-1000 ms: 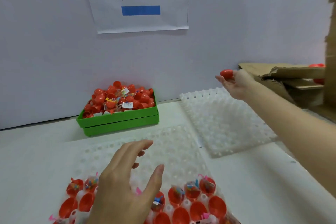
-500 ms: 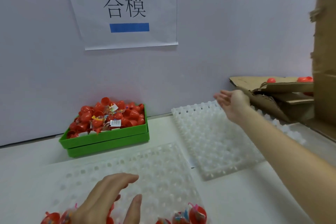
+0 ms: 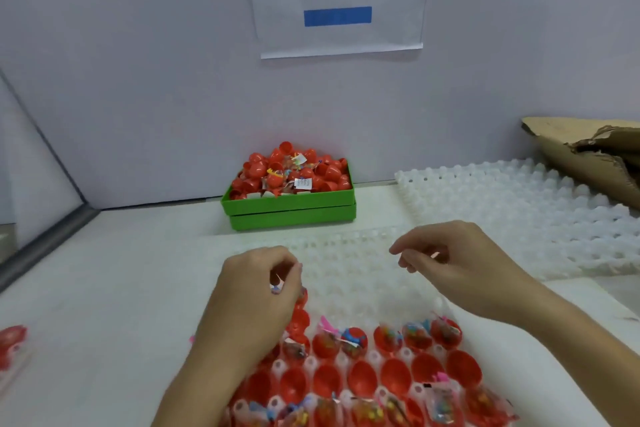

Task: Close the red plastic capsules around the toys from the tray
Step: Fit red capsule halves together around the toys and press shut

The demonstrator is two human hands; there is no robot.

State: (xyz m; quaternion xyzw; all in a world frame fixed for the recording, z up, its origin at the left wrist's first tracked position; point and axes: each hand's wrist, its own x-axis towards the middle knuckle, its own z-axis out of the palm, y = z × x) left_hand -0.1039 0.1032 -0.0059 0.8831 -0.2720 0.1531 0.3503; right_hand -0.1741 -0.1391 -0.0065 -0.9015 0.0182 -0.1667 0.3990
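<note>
Your left hand (image 3: 256,291), middle of frame, pinches small toy packet; fingers curled. Your right hand (image 3: 460,270) loosely curled, holds nothing I can see. Open red plastic capsule halves (image 3: 360,378) sit in clear bumpy tray (image 3: 346,253), lower middle, just below both hands; left hand nearer.

My two hands: left (image 3: 256,291), right (image 3: 460,267). Two white trays (image 3: 346,274) (image 3: 512,211). One green bin (image 3: 291,210) ahead. One wall sign (image 3: 337,0).

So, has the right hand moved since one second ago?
Yes. The right hand came back from the cardboard box toward the near tray, now above it.
</note>
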